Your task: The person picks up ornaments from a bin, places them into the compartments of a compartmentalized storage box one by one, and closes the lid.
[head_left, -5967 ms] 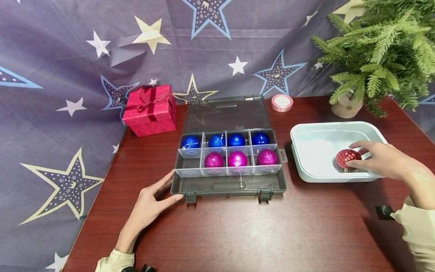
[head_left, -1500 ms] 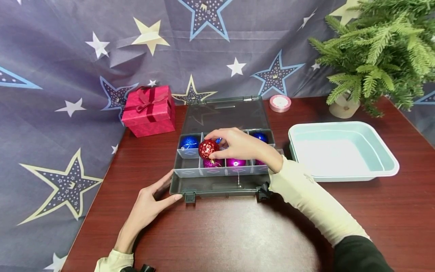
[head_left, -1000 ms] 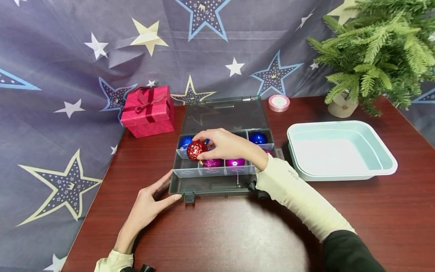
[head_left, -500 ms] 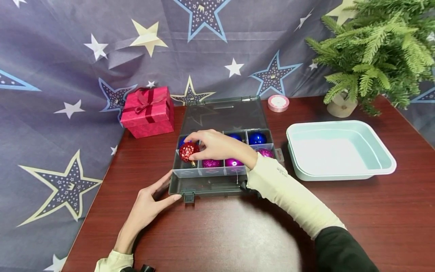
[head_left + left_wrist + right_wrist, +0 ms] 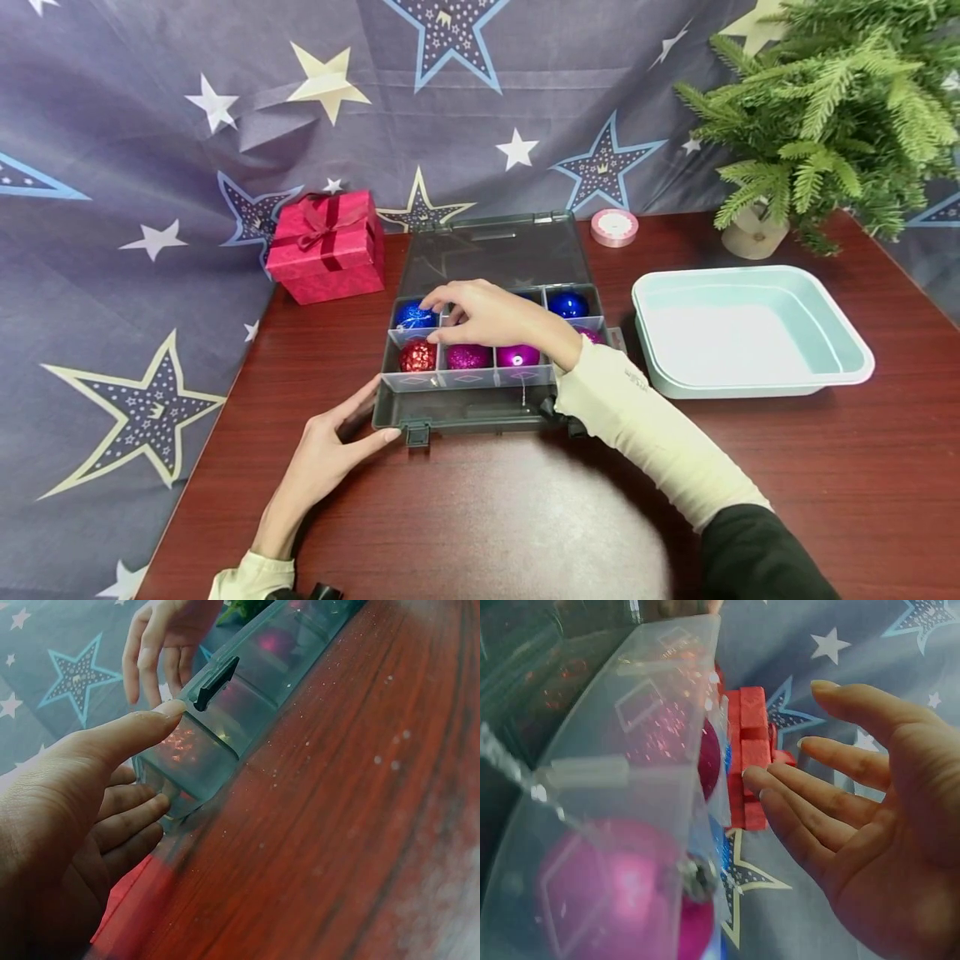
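A grey plastic compartment box (image 5: 465, 410) lies with its lid (image 5: 498, 254) folded back. My left hand (image 5: 318, 450) holds its front left corner, thumb at the front and fingers along the side. In the front row's left compartment sits a red sequined Christmas ball (image 5: 417, 357). Beside it are a glittery magenta ball (image 5: 468, 357) and a shiny magenta ball (image 5: 517, 356). My right hand (image 5: 491, 315) hovers over the box with its fingers spread and holding nothing, partly hiding the back row. The right wrist view shows the same right hand (image 5: 877, 802) apart from the box.
A pale blue basin (image 5: 750, 379) stands right of the box, and a small artificial fir tree (image 5: 840, 133) behind it. A pink ribbon roll (image 5: 614, 227) lies near the lid. At the back left is a red gift box (image 5: 330, 250), before the star-printed cloth.
My right hand carried the red Christmas ball from the basin leftward to the box's front left compartment, let go of it and drew slightly back right. The left hand stayed at the corner.
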`<state>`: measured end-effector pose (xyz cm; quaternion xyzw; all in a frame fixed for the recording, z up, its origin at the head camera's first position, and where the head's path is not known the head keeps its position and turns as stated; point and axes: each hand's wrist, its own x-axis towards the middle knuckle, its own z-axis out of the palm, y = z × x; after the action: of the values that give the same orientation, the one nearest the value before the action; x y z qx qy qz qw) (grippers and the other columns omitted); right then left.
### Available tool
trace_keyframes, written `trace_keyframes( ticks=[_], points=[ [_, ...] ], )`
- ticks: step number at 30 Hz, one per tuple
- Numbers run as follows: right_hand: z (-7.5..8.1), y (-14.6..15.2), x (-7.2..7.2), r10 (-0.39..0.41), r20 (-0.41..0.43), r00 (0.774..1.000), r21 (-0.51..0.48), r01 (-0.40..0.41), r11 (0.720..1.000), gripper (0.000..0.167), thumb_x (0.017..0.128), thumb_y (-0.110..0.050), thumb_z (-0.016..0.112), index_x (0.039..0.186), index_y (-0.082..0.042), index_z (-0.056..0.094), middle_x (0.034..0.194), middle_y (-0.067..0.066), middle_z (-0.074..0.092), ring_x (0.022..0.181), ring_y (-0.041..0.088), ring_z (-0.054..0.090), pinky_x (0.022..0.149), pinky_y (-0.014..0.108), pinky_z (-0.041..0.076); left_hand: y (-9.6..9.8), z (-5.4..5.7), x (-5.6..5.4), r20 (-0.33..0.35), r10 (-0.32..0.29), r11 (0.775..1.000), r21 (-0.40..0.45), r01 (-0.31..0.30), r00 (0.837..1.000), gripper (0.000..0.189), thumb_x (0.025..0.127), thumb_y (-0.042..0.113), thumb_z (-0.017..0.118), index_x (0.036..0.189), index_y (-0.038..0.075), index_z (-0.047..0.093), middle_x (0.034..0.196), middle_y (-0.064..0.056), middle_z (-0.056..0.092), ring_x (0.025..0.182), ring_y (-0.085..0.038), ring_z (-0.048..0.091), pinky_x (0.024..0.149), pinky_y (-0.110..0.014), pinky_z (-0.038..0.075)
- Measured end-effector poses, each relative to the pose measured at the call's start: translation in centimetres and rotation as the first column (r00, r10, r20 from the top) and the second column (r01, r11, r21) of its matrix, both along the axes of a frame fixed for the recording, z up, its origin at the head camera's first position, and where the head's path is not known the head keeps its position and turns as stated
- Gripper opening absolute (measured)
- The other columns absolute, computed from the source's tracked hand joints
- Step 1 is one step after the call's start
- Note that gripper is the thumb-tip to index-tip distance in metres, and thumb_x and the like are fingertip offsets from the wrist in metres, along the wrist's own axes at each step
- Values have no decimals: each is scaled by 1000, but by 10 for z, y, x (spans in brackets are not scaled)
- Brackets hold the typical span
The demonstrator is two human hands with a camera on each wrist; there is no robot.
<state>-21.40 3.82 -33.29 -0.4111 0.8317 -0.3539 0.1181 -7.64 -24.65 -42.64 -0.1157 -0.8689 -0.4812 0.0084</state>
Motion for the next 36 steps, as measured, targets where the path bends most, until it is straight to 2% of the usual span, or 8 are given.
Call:
trace_keyframes(
  ticks=[7,13,17,22,28,30,33,36],
  points=[
    [6,26,-3,-58,-26,998,-33,57,998,48,99,-26,72,138,1,61,131,20,66,111,29,69,99,37,52,1,1,-1,0,-3,1000,-9,3,1000,72,89,26,86,153,26,54,133,-2,69,127,-16,60,100,-12,41],
    [13,53,-5,-185,-32,982,-39,184,982,48,99,-27,73,137,0,61,128,18,67,113,29,67,100,41,52,0,2,-1,-1,-9,999,-42,9,1000,71,90,28,85,153,29,53,133,-3,69,128,-16,59,101,-10,38],
    [17,72,-7,-305,-40,951,-45,303,952,46,99,-28,72,135,-1,63,126,20,68,114,32,68,101,45,52,-1,6,-2,1,-19,998,-60,19,1000,68,92,28,83,153,30,54,133,-2,68,129,-15,58,102,-9,37],
    [21,95,-8,-456,-23,890,-42,455,889,45,99,-30,71,132,-1,65,126,23,68,114,35,66,101,49,50,-2,12,-8,-3,-49,995,-91,49,999,60,96,28,78,152,25,55,136,-1,67,130,-14,57,102,-10,37],
    [23,117,-13,-557,39,830,-53,558,828,47,99,-31,70,133,2,63,121,23,68,111,35,64,100,50,48,-7,28,-22,41,-84,983,-158,89,996,51,102,31,70,149,17,59,134,-3,68,126,-18,61,99,-13,42],
    [24,122,-14,-579,46,814,-58,581,812,47,100,-32,68,132,3,64,121,23,68,111,34,63,99,49,47,-8,36,-29,57,-79,978,-189,89,995,52,102,35,69,149,16,59,134,-2,68,129,-18,59,102,-18,43],
    [23,130,-17,-596,69,800,-82,600,796,46,103,-32,64,128,6,66,115,24,68,103,34,64,93,43,50,-9,48,-44,58,-58,973,-222,69,997,54,103,40,65,151,16,56,137,-2,67,135,-19,53,110,-31,40],
    [20,135,-20,-608,166,777,-108,627,772,46,106,-35,59,122,8,67,103,22,66,91,31,62,79,32,51,-9,59,-64,52,-26,981,-193,36,998,56,106,41,61,154,14,52,139,-6,65,135,-23,54,111,-33,39]
  ],
)
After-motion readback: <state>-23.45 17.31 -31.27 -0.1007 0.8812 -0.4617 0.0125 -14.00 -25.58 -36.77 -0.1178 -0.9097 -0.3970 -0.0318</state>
